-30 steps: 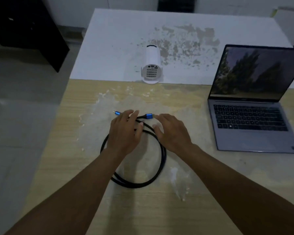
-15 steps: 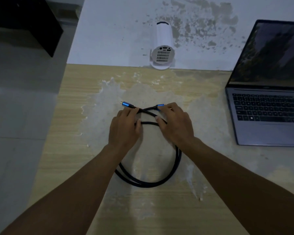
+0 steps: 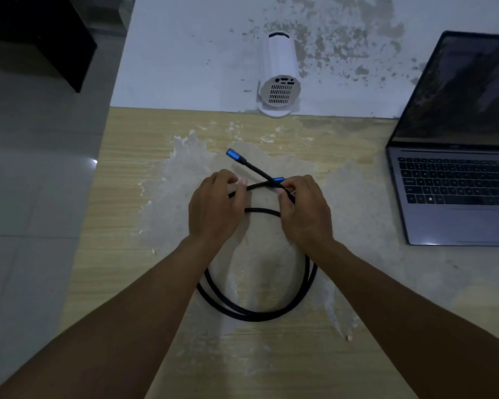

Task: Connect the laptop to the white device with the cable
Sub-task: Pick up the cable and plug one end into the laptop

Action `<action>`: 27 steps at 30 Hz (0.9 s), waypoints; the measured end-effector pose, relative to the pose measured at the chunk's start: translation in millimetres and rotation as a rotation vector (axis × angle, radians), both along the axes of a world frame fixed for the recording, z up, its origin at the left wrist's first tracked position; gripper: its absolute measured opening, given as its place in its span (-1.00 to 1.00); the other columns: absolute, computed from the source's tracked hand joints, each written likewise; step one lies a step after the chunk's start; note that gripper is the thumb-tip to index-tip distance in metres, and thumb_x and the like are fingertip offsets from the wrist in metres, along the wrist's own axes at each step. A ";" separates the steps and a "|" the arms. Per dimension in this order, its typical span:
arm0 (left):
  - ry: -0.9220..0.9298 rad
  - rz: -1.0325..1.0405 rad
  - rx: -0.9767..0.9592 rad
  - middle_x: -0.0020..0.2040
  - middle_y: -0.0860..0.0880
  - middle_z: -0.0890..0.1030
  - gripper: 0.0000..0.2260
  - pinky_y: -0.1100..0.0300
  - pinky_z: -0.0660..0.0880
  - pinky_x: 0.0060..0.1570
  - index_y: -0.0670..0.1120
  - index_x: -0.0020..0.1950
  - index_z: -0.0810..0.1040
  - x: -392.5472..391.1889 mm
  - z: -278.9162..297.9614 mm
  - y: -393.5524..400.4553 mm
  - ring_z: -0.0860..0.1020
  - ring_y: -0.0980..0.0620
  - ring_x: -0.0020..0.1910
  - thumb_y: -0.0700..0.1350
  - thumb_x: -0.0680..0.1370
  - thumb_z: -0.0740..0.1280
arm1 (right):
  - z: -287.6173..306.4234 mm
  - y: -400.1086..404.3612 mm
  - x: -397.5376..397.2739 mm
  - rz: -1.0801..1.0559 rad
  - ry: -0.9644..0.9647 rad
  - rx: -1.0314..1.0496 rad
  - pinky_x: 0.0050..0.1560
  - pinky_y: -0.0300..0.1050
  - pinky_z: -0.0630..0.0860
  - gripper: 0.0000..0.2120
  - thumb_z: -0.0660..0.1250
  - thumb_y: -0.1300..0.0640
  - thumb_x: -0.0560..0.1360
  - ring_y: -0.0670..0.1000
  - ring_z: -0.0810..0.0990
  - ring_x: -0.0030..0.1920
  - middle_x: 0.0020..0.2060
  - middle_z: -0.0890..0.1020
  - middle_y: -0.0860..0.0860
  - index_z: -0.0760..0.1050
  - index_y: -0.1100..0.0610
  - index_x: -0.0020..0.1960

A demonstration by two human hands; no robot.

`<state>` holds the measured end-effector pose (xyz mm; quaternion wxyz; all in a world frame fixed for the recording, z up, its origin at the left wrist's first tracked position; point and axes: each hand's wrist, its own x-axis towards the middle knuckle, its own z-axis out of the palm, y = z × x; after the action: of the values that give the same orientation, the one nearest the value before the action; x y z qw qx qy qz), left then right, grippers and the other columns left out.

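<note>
Head view: we have lifted the cable (image 3: 260, 309) ends, left hand (image 3: 213, 205) and right hand (image 3: 306, 211) each pinching one, white device (image 3: 280, 73) at twelve o'clock.

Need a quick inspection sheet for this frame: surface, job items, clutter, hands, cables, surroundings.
Surface: wooden table with pale worn patches; a white tabletop with flaking paint adjoins its far edge.
Job's things: open laptop at right, screen lit; white device on its side on the white tabletop, port end facing the person.
Clutter: nothing seen.
Hands: left hand and right hand both pinch the cable near its ends.
Cables: black cable coiled, lower loop on the wood; two blue plugs, left plug free, other plug at the right hand's fingers. Neither is plugged in.
Surroundings: tiled floor, dark furniture at left.
</note>
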<state>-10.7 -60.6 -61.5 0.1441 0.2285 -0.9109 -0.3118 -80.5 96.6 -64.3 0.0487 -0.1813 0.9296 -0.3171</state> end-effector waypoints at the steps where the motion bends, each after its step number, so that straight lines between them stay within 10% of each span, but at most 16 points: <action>1: 0.011 0.001 0.020 -0.11 -0.01 0.62 -0.79 0.16 0.44 -0.23 -0.06 -0.02 0.52 -3.2 3.4 0.2 0.56 0.02 -0.11 0.06 0.61 0.24 | 3.2 2.1 0.7 -0.035 0.013 -0.034 -0.03 0.04 0.55 -0.93 0.27 0.07 0.61 0.01 0.50 -0.03 0.00 0.52 -0.01 0.46 0.04 0.07; 14: 0.034 0.048 0.838 -0.09 -0.03 0.71 -0.80 -0.08 0.62 0.09 0.00 0.00 0.63 -73.7 63.3 68.8 0.67 0.04 -0.05 0.09 0.56 0.32 | 37.1 48.9 12.4 -0.298 0.145 -0.148 -0.12 -0.01 0.60 -0.90 0.31 0.14 0.59 -0.03 0.54 -0.08 0.00 0.55 0.02 0.49 0.12 0.09; 27: -0.047 0.127 1.286 -0.26 -0.04 0.55 -0.79 0.23 0.55 -0.32 -0.13 0.15 0.57 -136.4 73.6 153.4 0.51 0.08 -0.35 -0.13 0.65 0.18 | 41.7 134.2 -22.4 -0.135 0.276 -0.144 -0.31 -0.12 0.51 -0.83 0.29 0.01 0.57 -0.09 0.52 -0.24 -0.18 0.60 -0.01 0.54 0.10 0.03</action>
<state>-147.1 92.8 12.2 -0.0231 0.3296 -0.5300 -0.7810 -102.9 230.8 -22.6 -0.1138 -0.1635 0.9124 -0.3574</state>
